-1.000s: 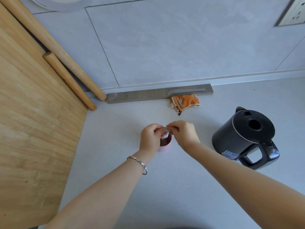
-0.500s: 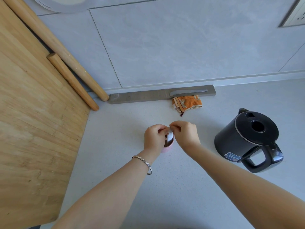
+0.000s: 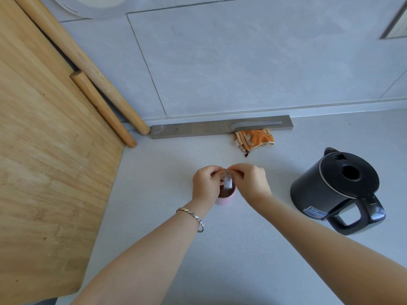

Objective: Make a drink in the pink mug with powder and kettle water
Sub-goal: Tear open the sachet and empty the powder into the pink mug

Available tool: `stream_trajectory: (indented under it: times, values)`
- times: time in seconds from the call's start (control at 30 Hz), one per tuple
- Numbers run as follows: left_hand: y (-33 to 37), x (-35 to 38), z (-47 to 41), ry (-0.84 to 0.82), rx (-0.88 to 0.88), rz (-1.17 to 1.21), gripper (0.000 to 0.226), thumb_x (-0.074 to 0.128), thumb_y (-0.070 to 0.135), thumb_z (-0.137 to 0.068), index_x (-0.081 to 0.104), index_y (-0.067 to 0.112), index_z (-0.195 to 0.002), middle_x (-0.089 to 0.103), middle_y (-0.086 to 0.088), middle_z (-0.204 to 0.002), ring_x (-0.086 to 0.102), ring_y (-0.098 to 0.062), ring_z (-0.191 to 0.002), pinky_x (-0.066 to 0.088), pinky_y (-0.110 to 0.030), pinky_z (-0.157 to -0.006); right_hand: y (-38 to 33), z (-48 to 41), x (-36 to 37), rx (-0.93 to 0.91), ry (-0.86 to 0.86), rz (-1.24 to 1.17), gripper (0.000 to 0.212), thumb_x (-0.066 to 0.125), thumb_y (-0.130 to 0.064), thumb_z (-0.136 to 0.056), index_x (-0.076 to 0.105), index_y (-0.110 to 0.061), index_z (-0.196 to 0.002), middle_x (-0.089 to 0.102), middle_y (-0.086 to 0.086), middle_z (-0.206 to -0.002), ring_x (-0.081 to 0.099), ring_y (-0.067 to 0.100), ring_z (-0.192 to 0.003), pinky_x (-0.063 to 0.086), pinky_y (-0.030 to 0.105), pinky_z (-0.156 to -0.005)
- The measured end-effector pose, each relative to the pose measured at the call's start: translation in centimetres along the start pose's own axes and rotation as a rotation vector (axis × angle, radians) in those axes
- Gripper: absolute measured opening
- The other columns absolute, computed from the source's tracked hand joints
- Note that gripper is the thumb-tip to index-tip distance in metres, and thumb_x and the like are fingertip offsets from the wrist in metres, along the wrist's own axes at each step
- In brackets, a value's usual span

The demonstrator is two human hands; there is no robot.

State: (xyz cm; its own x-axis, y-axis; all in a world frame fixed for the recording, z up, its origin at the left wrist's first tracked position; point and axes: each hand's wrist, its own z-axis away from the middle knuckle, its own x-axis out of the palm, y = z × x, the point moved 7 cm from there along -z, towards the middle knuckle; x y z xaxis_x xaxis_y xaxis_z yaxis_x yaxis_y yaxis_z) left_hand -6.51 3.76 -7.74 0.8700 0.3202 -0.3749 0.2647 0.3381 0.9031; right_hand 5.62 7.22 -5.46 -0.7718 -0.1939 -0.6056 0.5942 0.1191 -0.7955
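The pink mug [image 3: 225, 199] stands on the pale counter in the middle of the view, mostly hidden under my hands; brown contents show inside it. My left hand [image 3: 206, 183] and my right hand [image 3: 251, 180] both pinch a small white powder sachet [image 3: 228, 181], which hangs upright over the mug's mouth. The black kettle [image 3: 334, 186] stands to the right of the mug, lid on, handle toward me.
A large wooden board [image 3: 48, 161] covers the left side, with two wooden rolling pins [image 3: 103, 108] leaning by the wall. A grey metal bar [image 3: 220, 127] lies along the wall base, an orange cloth [image 3: 254, 139] in front of it. A wall socket [image 3: 396, 25] is top right.
The sachet has tipped from lying between my fingers to hanging upright over the mug. The camera view shifted slightly; both hands stay over the mug.
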Motion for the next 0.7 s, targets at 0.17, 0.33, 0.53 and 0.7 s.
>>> stream_trajectory:
  times: [0.17, 0.33, 0.53, 0.7]
  values:
    - [0.7, -0.3, -0.7, -0.075, 0.070, -0.067, 0.015, 0.057, 0.010, -0.086, 0.070, 0.003, -0.086, 0.067, -0.008, -0.075, 0.068, -0.028, -0.081, 0.054, -0.035, -0.079, 1.4, -0.4, 0.7, 0.094, -0.132, -0.069, 0.025, 0.057, -0.016, -0.089, 0.065, -0.007, -0.111, 0.068, 0.009, -0.109, 0.062, 0.019, -0.098, 0.045, 0.022, -0.084]
    - [1.0, -0.1, -0.7, -0.141, 0.108, -0.099, 0.014, 0.059, 0.012, -0.086, 0.070, 0.004, -0.088, 0.067, -0.007, -0.076, 0.066, -0.027, -0.080, 0.054, -0.035, -0.081, 1.7, -0.7, 0.8, 0.100, -0.194, 0.000, 0.019, 0.057, -0.014, -0.089, 0.069, -0.001, -0.094, 0.070, 0.017, -0.094, 0.065, 0.028, -0.089, 0.048, 0.028, -0.076]
    - [-0.3, -0.6, -0.6, -0.131, 0.091, -0.183, 0.016, 0.061, 0.016, -0.085, 0.069, 0.006, -0.094, 0.070, -0.010, -0.090, 0.061, -0.019, -0.080, 0.048, -0.014, -0.063, 1.9, -0.4, 1.0, 0.098, -0.142, 0.024, 0.018, 0.055, -0.010, -0.089, 0.066, 0.000, -0.100, 0.069, 0.018, -0.100, 0.063, 0.028, -0.092, 0.050, 0.031, -0.080]
    - [-1.0, -0.3, -0.3, -0.172, 0.064, -0.215, 0.021, 0.062, 0.015, -0.084, 0.069, 0.004, -0.100, 0.069, -0.010, -0.092, 0.059, -0.017, -0.083, 0.044, -0.007, -0.054, 1.7, -0.2, 0.4, 0.092, -0.072, -0.041, 0.017, 0.058, -0.010, -0.086, 0.066, -0.004, -0.101, 0.070, 0.015, -0.099, 0.064, 0.025, -0.091, 0.051, 0.026, -0.078]
